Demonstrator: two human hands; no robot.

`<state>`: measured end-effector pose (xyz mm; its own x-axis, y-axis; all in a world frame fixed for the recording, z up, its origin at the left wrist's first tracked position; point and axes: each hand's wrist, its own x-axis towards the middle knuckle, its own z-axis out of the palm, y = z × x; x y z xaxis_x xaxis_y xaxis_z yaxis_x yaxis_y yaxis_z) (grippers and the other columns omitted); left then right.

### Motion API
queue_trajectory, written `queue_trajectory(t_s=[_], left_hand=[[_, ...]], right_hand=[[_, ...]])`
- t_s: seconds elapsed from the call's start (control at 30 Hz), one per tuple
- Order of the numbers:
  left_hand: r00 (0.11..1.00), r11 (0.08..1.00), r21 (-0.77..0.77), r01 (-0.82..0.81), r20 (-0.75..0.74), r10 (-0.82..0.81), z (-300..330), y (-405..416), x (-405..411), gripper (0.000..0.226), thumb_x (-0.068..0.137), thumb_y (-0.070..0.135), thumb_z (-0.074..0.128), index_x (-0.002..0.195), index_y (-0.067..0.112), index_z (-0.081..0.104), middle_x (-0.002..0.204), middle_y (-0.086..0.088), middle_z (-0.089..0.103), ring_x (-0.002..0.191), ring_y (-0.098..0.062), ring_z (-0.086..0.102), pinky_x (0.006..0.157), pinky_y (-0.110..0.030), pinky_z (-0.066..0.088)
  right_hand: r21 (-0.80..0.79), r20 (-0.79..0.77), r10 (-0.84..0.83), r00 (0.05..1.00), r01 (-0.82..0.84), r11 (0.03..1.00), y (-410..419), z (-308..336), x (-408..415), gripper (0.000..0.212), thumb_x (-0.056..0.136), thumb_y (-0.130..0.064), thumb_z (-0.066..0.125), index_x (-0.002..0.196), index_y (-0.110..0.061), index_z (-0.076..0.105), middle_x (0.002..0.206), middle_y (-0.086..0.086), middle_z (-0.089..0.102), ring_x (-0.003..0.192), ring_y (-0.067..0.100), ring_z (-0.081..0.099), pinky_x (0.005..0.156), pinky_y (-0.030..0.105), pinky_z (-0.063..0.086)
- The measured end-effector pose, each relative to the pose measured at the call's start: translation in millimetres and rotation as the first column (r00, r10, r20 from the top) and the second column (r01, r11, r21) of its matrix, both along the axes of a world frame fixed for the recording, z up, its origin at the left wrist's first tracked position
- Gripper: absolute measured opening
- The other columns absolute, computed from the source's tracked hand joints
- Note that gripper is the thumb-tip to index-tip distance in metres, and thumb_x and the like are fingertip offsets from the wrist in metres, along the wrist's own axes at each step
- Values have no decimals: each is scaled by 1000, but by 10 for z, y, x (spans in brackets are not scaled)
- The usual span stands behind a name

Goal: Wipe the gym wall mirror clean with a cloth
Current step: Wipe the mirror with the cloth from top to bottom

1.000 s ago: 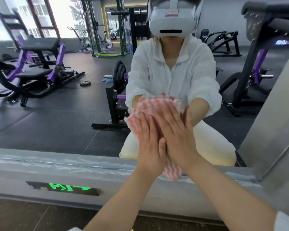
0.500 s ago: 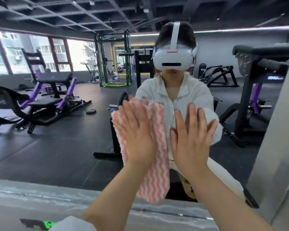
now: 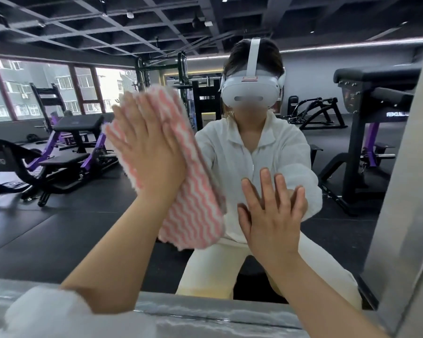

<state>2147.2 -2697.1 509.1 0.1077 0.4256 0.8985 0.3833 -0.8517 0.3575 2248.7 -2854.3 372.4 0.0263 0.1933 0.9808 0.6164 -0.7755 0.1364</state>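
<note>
my left hand (image 3: 149, 152), fingers spread flat, has pushed the cloth (image 3: 191, 191) higher up the mirror (image 3: 71, 228); right hand (image 3: 271, 215) now flat beside it on bare glass: 1 wiping stroke underway.

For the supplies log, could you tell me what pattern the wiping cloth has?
Pink and white wavy stripes on the cloth, clearest in the head view.

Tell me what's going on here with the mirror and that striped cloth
A person is wiping a gym wall mirror. The left hand presses a pink and white striped cloth flat against the glass with straight fingers. The right hand lies flat and bare on the mirror beside the cloth, apart from it. The glass reflects the person and the gym machines behind. The cloth sits about mid-height, above the mirror's silver lower frame.
</note>
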Motion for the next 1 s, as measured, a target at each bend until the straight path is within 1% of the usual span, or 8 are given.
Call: queue_trajectory(t_s=[0.13,0.27,0.43,0.57,0.67,0.73,0.9,1.0], left_hand=[[999,988,155,6,-44,1,250,-409,250,62,98,40,10,152,9,11,159,-14,11,146,-31,9,115,-56,1],[936,718,634,287,-344,-70,-279,-558,387,55,101,44,12,150,20,6,160,-6,-3,147,-23,-6,114,-54,-7],[903,585,740,332,-429,31,-650,43,82,57,99,45,17,152,24,12,160,-5,4,147,-25,-6,114,-57,-6],[974,967,254,-26,-212,82,-578,518,-233,63,98,47,13,153,19,2,158,-17,8,144,-42,3,111,-60,-9],[995,944,-327,-47,71,74,-336,417,-241,65,97,43,11,153,10,4,159,-17,0,145,-41,-1,113,-57,-4],[985,914,-406,5,160,66,-173,144,-110,64,98,40,10,152,7,2,159,-18,-2,146,-38,-3,114,-50,-8],[991,988,87,125,-63,-120,-226,-626,330,61,100,41,10,151,8,4,157,-24,3,144,-37,1,115,-50,-9],[926,830,467,307,-347,-147,-496,-925,567,55,101,39,15,149,16,2,158,-12,-13,145,-28,-15,114,-50,-9]], right_hand=[[-1,-28,21,999,-21,1000,1,11,-24,52,102,-45,28,150,-25,24,162,3,2,149,26,5,116,55,8],[10,-18,72,997,-72,997,-46,45,-70,31,98,-36,37,121,-17,47,141,10,37,134,32,32,112,54,14],[-33,-9,42,999,-42,999,-118,26,-63,44,92,-34,48,134,-18,44,146,12,34,134,33,34,111,54,18],[-31,-52,55,997,-56,998,-128,63,-130,52,92,-32,49,141,-20,38,148,12,32,135,33,32,110,56,20],[-37,-106,89,990,-94,995,-166,101,-209,49,90,-28,49,138,-19,42,147,13,36,135,33,32,110,56,22],[-2,-164,172,971,-175,985,-229,136,-281,46,88,-24,49,133,-15,47,146,14,41,134,32,34,111,54,23],[306,-328,323,888,-223,925,-496,109,-390,41,88,-16,41,128,-10,45,142,16,41,129,29,33,108,56,31],[466,-342,418,841,-235,853,-555,58,-439,43,88,-10,43,131,-12,40,146,14,32,131,27,30,107,43,30]])
